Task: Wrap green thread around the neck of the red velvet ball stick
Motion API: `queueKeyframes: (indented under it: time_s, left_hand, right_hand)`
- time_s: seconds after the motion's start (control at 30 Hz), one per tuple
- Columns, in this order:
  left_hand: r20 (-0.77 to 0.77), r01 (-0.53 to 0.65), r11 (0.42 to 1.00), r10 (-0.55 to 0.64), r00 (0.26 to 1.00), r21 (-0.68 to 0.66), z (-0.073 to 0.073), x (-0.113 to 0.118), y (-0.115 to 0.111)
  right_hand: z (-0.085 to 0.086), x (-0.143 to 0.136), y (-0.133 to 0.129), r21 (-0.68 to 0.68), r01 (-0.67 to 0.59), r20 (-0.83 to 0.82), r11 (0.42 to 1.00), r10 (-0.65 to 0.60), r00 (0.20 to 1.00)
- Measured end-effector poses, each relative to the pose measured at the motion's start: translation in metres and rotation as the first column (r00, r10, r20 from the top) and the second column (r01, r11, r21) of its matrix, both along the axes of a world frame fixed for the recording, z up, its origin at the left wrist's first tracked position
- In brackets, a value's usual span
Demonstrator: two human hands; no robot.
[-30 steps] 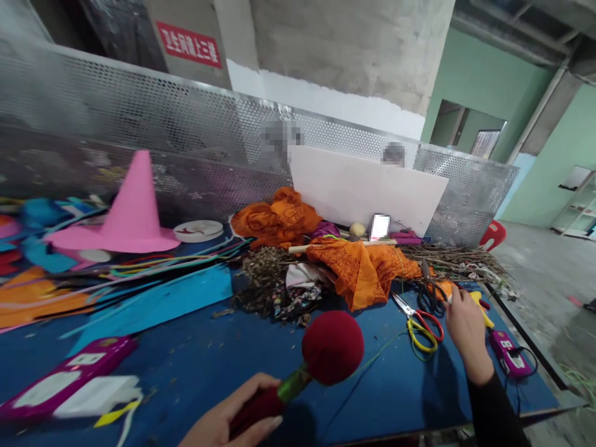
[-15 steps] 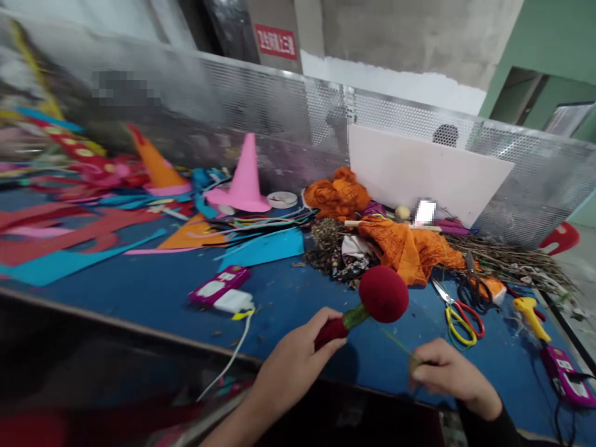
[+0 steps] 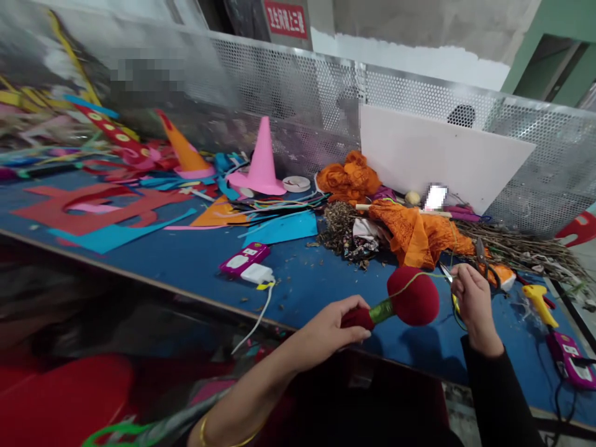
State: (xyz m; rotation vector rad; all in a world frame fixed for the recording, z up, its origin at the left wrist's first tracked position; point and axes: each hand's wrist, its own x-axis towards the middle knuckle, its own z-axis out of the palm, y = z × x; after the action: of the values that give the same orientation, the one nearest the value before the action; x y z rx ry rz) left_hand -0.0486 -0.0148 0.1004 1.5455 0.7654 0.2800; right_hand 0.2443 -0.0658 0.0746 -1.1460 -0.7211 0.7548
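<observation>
My left hand is closed round the dark red lower end of a stuffed piece with a round red fabric ball at its other end. Green thread or tape is wound round the narrow neck below the ball. A thin green thread runs from there across the ball to my right hand, whose fingers pinch it. Scissors with yellow and red handles lie behind my right hand, mostly hidden by it. The held piece is above the table's front edge.
A purple power box with a white plug lies left on the blue table. Orange cloth and dried twigs lie behind. Felt sheets and a pink cone hat stand further left. A yellow glue gun is at right.
My right hand has risen and moved right, drawing the thread up over the front of the ball. My left hand keeps hold of the piece, which has shifted to the right in view.
</observation>
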Motion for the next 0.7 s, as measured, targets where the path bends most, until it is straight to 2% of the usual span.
queueKeyframes:
  time_s: [0.07, 0.1, 0.17, 0.23, 0.3, 0.37, 0.4, 0.47, 0.5, 0.57, 0.63, 0.7]
  left_hand:
    - [-0.04, -0.05, 0.993, 0.055, 0.998, 0.108, -0.002, -0.002, 0.002]
    - [-0.071, -0.059, 0.985, 0.071, 0.995, 0.16, -0.003, -0.003, 0.002]
    - [-0.14, -0.035, 0.971, 0.07, 0.988, 0.237, -0.007, -0.004, 0.003]
    - [-0.178, 0.037, 0.97, 0.006, 0.984, 0.24, -0.01, -0.005, 0.001]
    - [-0.144, 0.122, 0.983, -0.102, 0.984, 0.137, -0.011, -0.004, -0.001]
    - [-0.06, 0.172, 0.984, -0.174, 0.983, -0.04, -0.01, -0.003, -0.003]
    - [-0.021, 0.176, 0.976, -0.18, 0.983, -0.128, -0.01, -0.003, -0.004]
    - [0.043, 0.149, 0.954, -0.143, 0.989, -0.262, -0.009, -0.002, -0.005]
    - [0.072, 0.12, 0.946, -0.103, 0.992, -0.302, -0.009, -0.002, -0.004]
    - [0.13, 0.061, 0.935, -0.016, 0.991, -0.349, -0.01, -0.003, -0.003]
    - [0.179, 0.007, 0.926, 0.066, 0.982, -0.377, -0.012, -0.003, 0.0]
    - [0.205, -0.017, 0.914, 0.109, 0.973, -0.406, -0.014, -0.004, 0.002]
  right_hand:
    - [0.006, -0.003, -0.016, 0.043, -0.107, -0.084, 0.993, 0.11, 0.99]
    - [0.011, -0.003, -0.022, 0.09, -0.114, -0.111, 0.989, 0.124, 0.986]
    - [0.021, -0.002, -0.027, 0.189, -0.065, -0.127, 0.98, 0.09, 0.988]
    - [0.027, 0.002, -0.022, 0.248, 0.006, -0.139, 0.969, 0.029, 0.99]
    - [0.026, 0.009, -0.009, 0.265, 0.065, -0.197, 0.962, -0.012, 0.98]
    - [0.018, 0.015, 0.005, 0.261, 0.137, -0.246, 0.956, -0.071, 0.967]
    - [0.013, 0.019, 0.009, 0.239, 0.172, -0.217, 0.956, -0.121, 0.969]
    - [0.003, 0.025, 0.012, 0.117, 0.249, 0.056, 0.961, -0.257, 0.965]
    - [-0.001, 0.027, 0.01, 0.043, 0.293, 0.237, 0.955, -0.295, 0.926]
    - [-0.007, 0.033, -0.002, -0.063, 0.417, 0.577, 0.907, -0.308, 0.757]
    - [-0.01, 0.036, -0.019, -0.026, 0.58, 0.805, 0.814, -0.327, 0.495]
    - [-0.012, 0.032, -0.037, 0.138, 0.681, 0.911, 0.719, -0.362, 0.198]
